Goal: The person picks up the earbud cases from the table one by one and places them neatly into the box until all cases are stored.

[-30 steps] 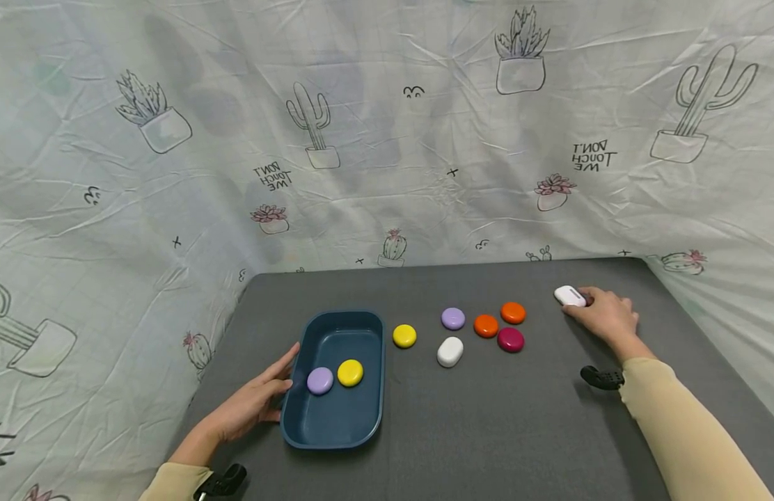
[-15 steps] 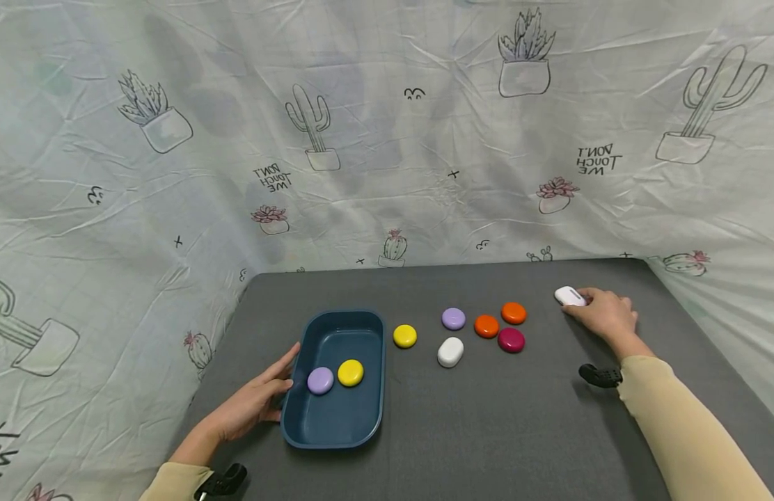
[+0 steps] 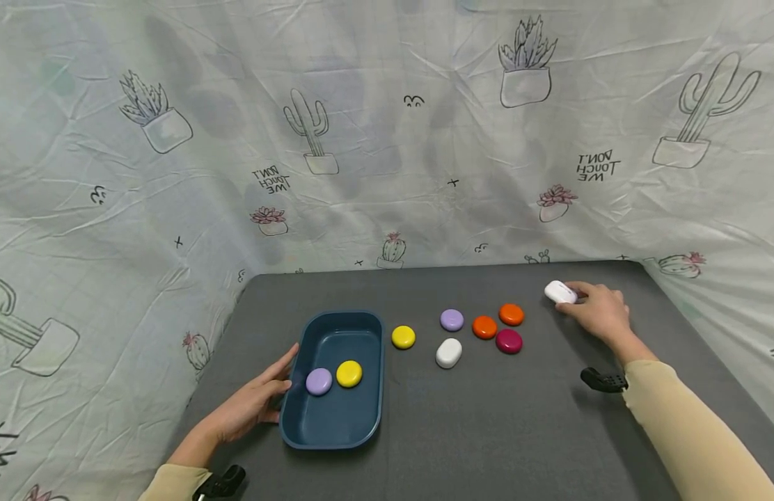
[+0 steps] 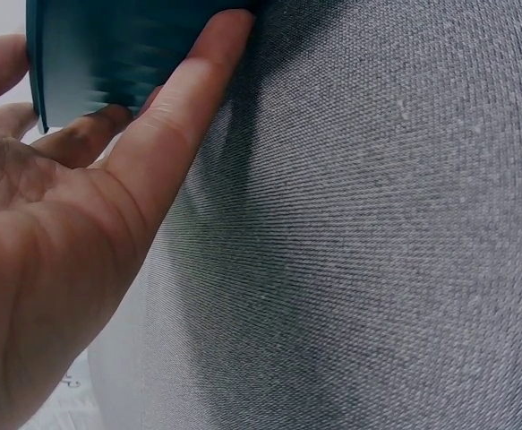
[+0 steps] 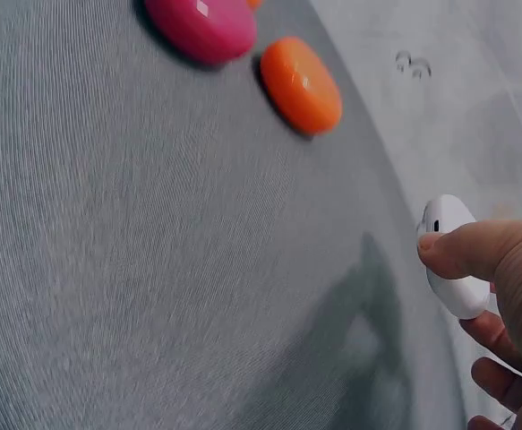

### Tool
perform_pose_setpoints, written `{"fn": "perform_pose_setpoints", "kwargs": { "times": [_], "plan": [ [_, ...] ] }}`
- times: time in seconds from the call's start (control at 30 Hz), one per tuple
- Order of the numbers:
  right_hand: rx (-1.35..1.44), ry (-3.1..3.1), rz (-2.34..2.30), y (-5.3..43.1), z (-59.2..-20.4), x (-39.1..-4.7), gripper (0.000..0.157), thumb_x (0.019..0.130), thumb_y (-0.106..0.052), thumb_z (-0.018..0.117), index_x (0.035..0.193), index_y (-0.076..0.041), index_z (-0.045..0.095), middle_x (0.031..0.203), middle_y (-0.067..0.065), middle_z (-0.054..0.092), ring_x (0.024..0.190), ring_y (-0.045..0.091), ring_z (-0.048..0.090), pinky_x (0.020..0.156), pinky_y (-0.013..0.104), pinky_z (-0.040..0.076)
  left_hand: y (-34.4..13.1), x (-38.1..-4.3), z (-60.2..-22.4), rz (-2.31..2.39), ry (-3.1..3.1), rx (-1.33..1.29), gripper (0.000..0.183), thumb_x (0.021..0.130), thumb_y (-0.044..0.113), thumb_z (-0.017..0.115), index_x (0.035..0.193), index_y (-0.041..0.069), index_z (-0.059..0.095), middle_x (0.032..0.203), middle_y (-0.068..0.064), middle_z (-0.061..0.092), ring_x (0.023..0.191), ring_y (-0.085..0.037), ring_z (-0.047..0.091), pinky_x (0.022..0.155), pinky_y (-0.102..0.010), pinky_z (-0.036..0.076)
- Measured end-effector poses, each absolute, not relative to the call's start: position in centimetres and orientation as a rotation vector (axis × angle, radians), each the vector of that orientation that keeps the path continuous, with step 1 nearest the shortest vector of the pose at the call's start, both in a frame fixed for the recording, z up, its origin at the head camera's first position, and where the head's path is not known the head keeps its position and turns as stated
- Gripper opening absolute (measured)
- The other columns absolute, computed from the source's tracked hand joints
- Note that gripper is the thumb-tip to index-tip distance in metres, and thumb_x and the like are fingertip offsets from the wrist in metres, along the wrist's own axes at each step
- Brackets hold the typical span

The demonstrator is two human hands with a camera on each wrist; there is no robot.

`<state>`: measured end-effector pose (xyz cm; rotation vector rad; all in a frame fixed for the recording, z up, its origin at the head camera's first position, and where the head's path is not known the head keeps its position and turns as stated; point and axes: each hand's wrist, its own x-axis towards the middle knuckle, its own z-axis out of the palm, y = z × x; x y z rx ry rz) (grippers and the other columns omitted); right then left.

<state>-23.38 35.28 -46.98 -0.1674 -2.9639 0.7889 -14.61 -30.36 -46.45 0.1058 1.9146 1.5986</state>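
Observation:
My right hand (image 3: 603, 313) pinches a white earbud case (image 3: 560, 292) between thumb and fingers, at the far right of the table. In the right wrist view the thumb lies across the case (image 5: 456, 260), which is raised off the cloth, its shadow below. My left hand (image 3: 252, 403) rests against the left side of a dark blue tray (image 3: 287, 431), fingers extended along the outer wall and thumb at the rim. Inside the tray lie a lilac disc (image 3: 319, 382) and a yellow disc (image 3: 349, 374). The left wrist view shows straight fingers (image 4: 166, 130) touching the tray's outside.
Between tray and right hand lie a yellow disc (image 3: 403, 337), a lilac disc (image 3: 452, 320), a white rounded piece (image 3: 449, 353), two orange discs (image 3: 484, 327) and a crimson disc (image 3: 509, 341). A patterned curtain (image 3: 387, 139) hangs behind the grey table (image 3: 475, 431).
My right hand has lifted the earbud case off the table and moved it slightly left. The left hand, the tray and the discs stay where they were.

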Motion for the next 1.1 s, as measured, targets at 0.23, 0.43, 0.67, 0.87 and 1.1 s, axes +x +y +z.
{"fn": "perform_pose_setpoints", "kwargs": {
  "times": [0.23,0.43,0.67,0.87,1.1],
  "plan": [
    [-0.017,-2.923,0.847,32.9,-45.2,-23.5,0.059,0.092,-0.034,0.076,0.139,-0.003,0.059,0.121,0.029,0.058,0.109,0.05,0.037,0.081,0.06,0.028,-30.3,-14.6,-46.4,1.596,1.921,0.103,0.07,0.11,0.03,0.047,0.165,0.042,0.005,0.168,-0.024,0.002,0.143,-0.051,0.028,0.091,-0.057,0.053],
    [0.137,-2.883,0.895,29.9,-44.0,-23.5,0.056,0.091,-0.032,0.079,0.138,-0.007,0.063,0.119,0.023,0.06,0.11,0.046,0.04,0.079,0.053,0.028,-30.3,-14.5,-46.4,1.599,1.918,0.093,0.07,0.11,0.03,0.048,0.165,0.041,0.005,0.168,-0.024,0.001,0.144,-0.052,0.026,0.091,-0.056,0.053],
    [0.308,-2.856,0.962,25.1,-42.3,-23.6,0.053,0.088,-0.032,0.082,0.134,-0.011,0.068,0.114,0.015,0.063,0.104,0.037,0.041,0.08,0.047,0.028,-30.3,-14.6,-46.4,1.589,1.931,0.09,0.069,0.11,0.031,0.047,0.165,0.042,0.005,0.168,-0.023,0.0,0.144,-0.054,0.024,0.091,-0.057,0.054],
    [0.454,-2.847,1.03,21.1,-41.3,-23.8,0.051,0.086,-0.026,0.084,0.134,-0.017,0.07,0.111,0.009,0.062,0.109,0.035,0.042,0.087,0.049,0.028,-30.3,-14.5,-46.5,1.594,1.929,0.098,0.069,0.11,0.03,0.046,0.165,0.041,0.005,0.168,-0.024,0.001,0.144,-0.054,0.024,0.09,-0.056,0.054],
    [0.587,-2.819,1.073,16.7,-40.5,-23.5,0.049,0.084,-0.026,0.087,0.13,-0.02,0.072,0.106,0.004,0.061,0.108,0.032,0.042,0.086,0.046,0.028,-30.6,-14.5,-46.5,1.599,1.914,0.101,0.07,0.11,0.029,0.046,0.165,0.04,0.005,0.168,-0.024,0.002,0.144,-0.052,0.025,0.091,-0.057,0.053]
  ]
}}
